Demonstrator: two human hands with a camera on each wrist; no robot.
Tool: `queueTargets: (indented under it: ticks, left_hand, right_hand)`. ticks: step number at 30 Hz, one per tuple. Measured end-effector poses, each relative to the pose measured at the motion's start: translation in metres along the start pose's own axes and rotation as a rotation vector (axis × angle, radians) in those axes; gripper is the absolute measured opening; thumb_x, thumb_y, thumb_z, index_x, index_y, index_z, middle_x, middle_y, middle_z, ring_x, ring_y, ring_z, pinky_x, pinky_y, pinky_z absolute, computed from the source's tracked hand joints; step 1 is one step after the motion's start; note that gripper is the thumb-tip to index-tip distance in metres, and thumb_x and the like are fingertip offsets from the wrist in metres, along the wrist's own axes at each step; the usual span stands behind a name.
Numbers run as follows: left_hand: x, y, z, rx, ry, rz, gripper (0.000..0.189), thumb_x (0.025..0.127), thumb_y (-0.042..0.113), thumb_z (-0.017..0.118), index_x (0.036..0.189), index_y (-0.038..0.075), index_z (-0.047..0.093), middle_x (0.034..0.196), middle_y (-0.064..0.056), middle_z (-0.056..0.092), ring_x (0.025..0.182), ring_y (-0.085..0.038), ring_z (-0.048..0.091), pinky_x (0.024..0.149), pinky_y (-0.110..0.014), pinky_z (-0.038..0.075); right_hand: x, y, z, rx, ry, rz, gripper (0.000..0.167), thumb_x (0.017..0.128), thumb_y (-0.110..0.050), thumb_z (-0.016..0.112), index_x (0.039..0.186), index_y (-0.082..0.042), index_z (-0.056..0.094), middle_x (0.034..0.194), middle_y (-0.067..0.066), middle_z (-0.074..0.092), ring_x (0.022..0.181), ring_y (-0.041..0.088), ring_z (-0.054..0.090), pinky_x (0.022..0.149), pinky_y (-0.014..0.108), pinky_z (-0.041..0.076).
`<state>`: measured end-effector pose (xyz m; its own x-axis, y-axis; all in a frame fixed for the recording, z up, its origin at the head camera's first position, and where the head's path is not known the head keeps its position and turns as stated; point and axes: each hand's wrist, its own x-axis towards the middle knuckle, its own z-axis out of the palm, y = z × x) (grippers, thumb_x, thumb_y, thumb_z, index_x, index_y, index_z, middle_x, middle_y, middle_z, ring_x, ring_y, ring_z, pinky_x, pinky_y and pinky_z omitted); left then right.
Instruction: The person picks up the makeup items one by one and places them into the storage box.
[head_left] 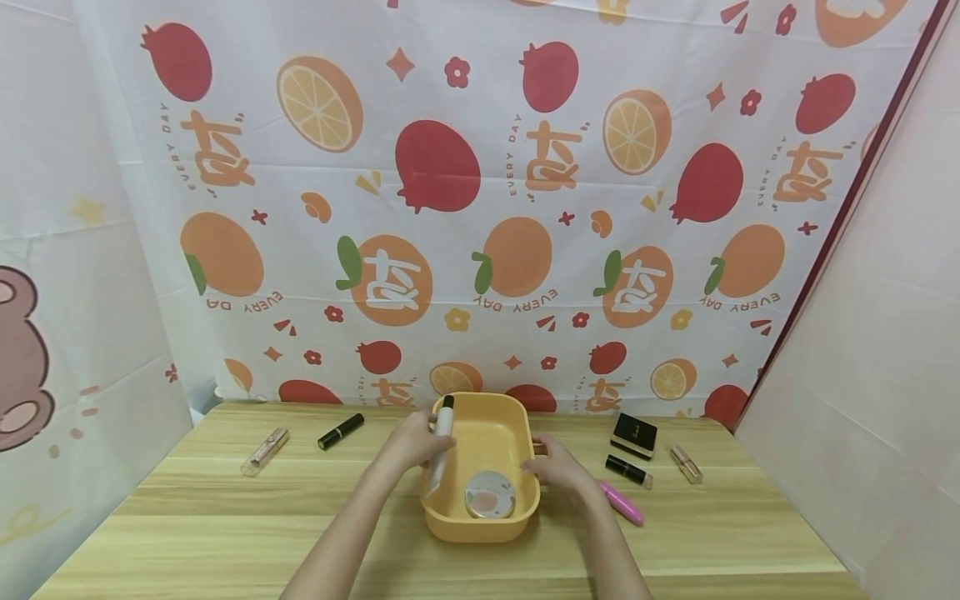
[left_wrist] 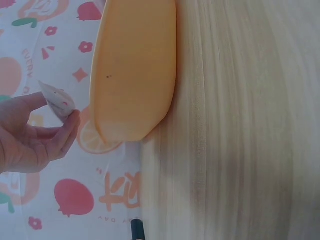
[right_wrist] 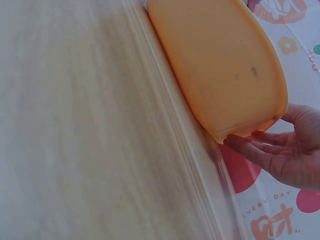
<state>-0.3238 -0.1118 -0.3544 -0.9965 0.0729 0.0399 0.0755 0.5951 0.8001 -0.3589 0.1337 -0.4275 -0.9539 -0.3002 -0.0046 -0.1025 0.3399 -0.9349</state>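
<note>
A yellow plastic basin [head_left: 483, 530] stands mid-table. My left hand [head_left: 415, 439] pinches a white squeeze tube with a black cap [head_left: 446, 421] over the basin's left side, cap end up. In the left wrist view, the tube's flat end [left_wrist: 61, 102] shows between thumb and fingers. My right hand [head_left: 558, 464] holds the basin's right wall, thumb over the rim; in the right wrist view its fingers [right_wrist: 250, 150] lie against the outside. Inside the basin, near its front, lies a round compact with a printed lid [head_left: 491, 495].
To the left lie a clear lipstick-like tube [head_left: 266, 452] and a black tube [head_left: 341, 431]. On the right are a black square case [head_left: 634, 435], a black tube with a clear end [head_left: 628, 471], a pink pen-like tube [head_left: 622, 503] and a small pinkish tube [head_left: 686, 463]. A fruit-print curtain [head_left: 480, 333] hangs behind the table.
</note>
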Motion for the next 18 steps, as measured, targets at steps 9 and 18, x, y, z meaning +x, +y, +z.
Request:
queueTargets:
  ticks: [9, 18]
  left_hand:
    - [0.0012, 0.0006, 0.0033, 0.011, 0.021, 0.0, 0.053, 0.078, 0.011, 0.069, 0.118, -0.016, 0.048, 0.086, -0.017, 0.058, 0.067, -0.022, 0.059, 0.05, -0.029, 0.052]
    - [0.0025, -0.0009, 0.006, 0.039, 0.038, -0.001, 0.052, 0.079, 0.011, 0.068, 0.118, -0.016, 0.047, 0.089, -0.021, 0.06, 0.067, -0.022, 0.059, 0.048, -0.028, 0.052]
  right_hand:
    - [-0.0014, -0.0006, -0.0005, -0.008, 0.004, 0.009, 0.057, 0.082, -0.002, 0.059, 0.13, 0.014, 0.034, 0.119, 0.027, 0.047, 0.093, 0.025, 0.056, 0.071, 0.034, 0.053]
    - [-0.0007, 0.0, -0.0005, 0.013, -0.003, 0.003, 0.058, 0.082, -0.001, 0.059, 0.131, 0.015, 0.032, 0.12, 0.029, 0.046, 0.092, 0.026, 0.057, 0.071, 0.034, 0.053]
